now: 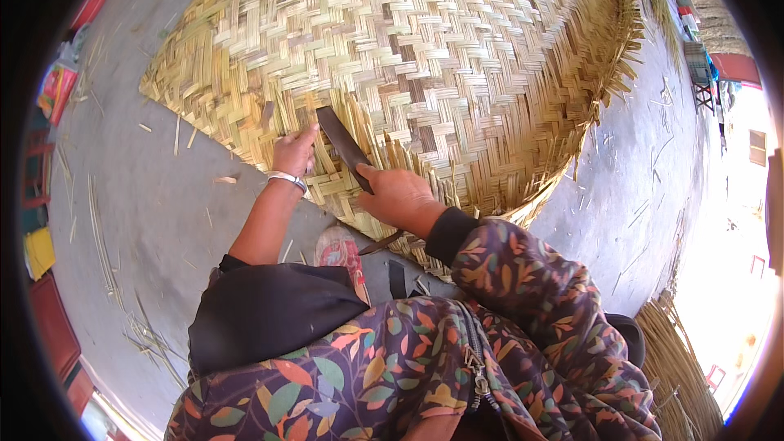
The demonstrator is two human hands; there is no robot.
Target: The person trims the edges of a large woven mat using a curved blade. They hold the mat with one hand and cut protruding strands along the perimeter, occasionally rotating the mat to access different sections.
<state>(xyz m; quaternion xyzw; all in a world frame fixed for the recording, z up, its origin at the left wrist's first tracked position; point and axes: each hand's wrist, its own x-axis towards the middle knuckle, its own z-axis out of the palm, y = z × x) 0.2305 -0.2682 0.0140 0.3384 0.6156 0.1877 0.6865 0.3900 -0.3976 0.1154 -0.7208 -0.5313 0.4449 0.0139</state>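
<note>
On the concrete floor (155, 220) lies a woven bamboo mat (425, 57); the left hand (292, 152) presses its edge, fingers apart, the right hand (398, 196) clamped on a dark knife (341, 145).

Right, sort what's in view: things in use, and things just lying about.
In use:
woven bamboo mat
dark blade in the right hand
left hand pressing the mat's edge

Lying about:
loose bamboo slivers on the floor
bundle of strips

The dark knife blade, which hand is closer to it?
The right hand: it grips the handle of the knife blade, which points up over the woven bamboo mat. The left hand rests on the mat's edge, just left of the blade, apart from it.
</note>
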